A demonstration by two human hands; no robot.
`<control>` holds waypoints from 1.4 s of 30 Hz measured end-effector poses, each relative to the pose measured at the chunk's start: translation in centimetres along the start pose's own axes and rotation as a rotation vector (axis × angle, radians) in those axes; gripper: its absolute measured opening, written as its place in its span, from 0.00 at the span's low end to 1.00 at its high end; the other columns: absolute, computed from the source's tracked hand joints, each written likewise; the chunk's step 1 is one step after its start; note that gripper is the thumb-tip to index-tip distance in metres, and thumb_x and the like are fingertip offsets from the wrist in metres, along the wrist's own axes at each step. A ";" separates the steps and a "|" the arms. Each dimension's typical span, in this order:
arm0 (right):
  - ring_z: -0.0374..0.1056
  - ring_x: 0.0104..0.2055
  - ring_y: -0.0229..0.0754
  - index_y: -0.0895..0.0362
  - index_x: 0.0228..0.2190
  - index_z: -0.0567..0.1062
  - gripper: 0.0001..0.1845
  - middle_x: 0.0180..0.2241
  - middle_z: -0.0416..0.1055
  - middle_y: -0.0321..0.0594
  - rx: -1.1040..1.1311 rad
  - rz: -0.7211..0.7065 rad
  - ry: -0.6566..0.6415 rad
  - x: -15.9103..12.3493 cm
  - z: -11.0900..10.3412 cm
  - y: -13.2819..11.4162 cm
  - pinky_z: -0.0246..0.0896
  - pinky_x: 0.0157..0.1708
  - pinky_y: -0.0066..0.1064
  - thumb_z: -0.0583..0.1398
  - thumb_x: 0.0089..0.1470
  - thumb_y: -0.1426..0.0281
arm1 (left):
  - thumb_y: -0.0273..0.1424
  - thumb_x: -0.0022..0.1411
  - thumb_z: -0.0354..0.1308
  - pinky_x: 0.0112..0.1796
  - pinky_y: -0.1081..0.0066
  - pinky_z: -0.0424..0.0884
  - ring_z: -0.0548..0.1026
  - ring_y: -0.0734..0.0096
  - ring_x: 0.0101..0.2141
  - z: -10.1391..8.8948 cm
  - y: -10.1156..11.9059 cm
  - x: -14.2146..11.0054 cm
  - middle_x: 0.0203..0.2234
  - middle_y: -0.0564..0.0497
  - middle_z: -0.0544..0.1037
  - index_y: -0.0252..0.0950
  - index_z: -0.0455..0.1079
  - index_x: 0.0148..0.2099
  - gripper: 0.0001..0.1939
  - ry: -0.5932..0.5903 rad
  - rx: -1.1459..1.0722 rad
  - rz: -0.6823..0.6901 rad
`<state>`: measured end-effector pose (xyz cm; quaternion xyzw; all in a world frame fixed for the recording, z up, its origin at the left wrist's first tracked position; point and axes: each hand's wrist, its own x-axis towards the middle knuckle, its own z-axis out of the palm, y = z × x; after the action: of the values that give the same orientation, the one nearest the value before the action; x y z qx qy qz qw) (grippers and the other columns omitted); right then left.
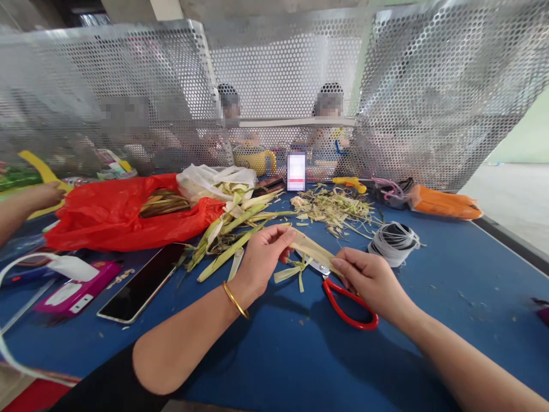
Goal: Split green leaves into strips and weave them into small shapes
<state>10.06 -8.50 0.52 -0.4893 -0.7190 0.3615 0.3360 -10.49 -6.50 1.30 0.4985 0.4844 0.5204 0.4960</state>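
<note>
A pale strip of corn husk (314,248) is stretched between my two hands above the blue table. My left hand (266,253) pinches its left end between thumb and fingers. At the other end, my right hand (364,276) grips the strip with closed fingers. Red-handled scissors (352,325) lie just below, their blades partly covered by the strip and by a knotted piece of husk (295,272). Several long green-yellow husks (231,256) are heaped beyond my left wrist.
A red plastic bag (107,214) and a black phone (143,283) lie to the left, near a purple power bank (79,289). Husk scraps (337,207), a roll of white cord (393,243) and an orange packet (444,203) sit right. Another person's hand (45,196) reaches in at left. Perforated metal screens (283,63) stand behind.
</note>
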 end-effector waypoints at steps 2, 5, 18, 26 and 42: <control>0.59 0.19 0.35 0.55 0.21 0.68 0.20 0.16 0.64 0.31 0.131 0.058 -0.132 -0.1 0.1 -0.2 0.54 0.22 0.26 0.54 0.58 0.56 | 0.38 0.53 0.62 0.24 0.76 0.61 0.64 0.79 0.21 0.0 -0.2 0.0 0.21 0.56 0.69 0.34 0.73 0.32 0.11 -0.036 -0.084 -0.065; 0.66 0.26 0.37 0.57 0.28 0.74 0.17 0.24 0.72 0.35 0.226 0.038 -0.232 -0.1 0.2 -0.6 0.60 0.27 0.26 0.58 0.55 0.56 | 0.37 0.52 0.63 0.24 0.76 0.59 0.62 0.80 0.21 0.1 -0.3 -0.2 0.22 0.55 0.70 0.33 0.73 0.30 0.11 -0.108 -0.083 -0.122; 0.59 0.23 0.32 0.58 0.25 0.74 0.14 0.21 0.66 0.32 0.580 0.205 -0.039 -0.2 1.6 -1.1 0.56 0.24 0.24 0.67 0.45 0.60 | 0.36 0.50 0.66 0.28 0.76 0.62 0.66 0.77 0.27 0.9 -0.2 -1.5 0.25 0.54 0.73 0.33 0.73 0.34 0.12 -0.448 0.056 -0.161; 0.60 0.23 0.32 0.58 0.25 0.72 0.14 0.21 0.67 0.31 0.578 0.184 0.011 -0.2 2.0 -1.0 0.56 0.25 0.24 0.66 0.47 0.60 | 0.32 0.53 0.63 0.33 0.73 0.67 0.70 0.74 0.29 1.2 -0.7 -1.7 0.27 0.53 0.73 0.33 0.71 0.34 0.08 -0.375 -0.008 -0.163; 0.59 0.23 0.33 0.57 0.25 0.69 0.14 0.21 0.64 0.31 0.499 0.156 0.006 -0.2 2.3 -0.6 0.54 0.23 0.25 0.64 0.48 0.60 | 0.29 0.55 0.61 0.29 0.77 0.66 0.70 0.78 0.25 1.7 -0.2 -2.0 0.23 0.55 0.72 0.31 0.72 0.32 0.05 -0.402 -0.039 -0.280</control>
<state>7.91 -9.26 -0.15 -0.4460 -0.5667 0.5512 0.4196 -8.73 -8.52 1.05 0.5105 0.4299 0.3463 0.6593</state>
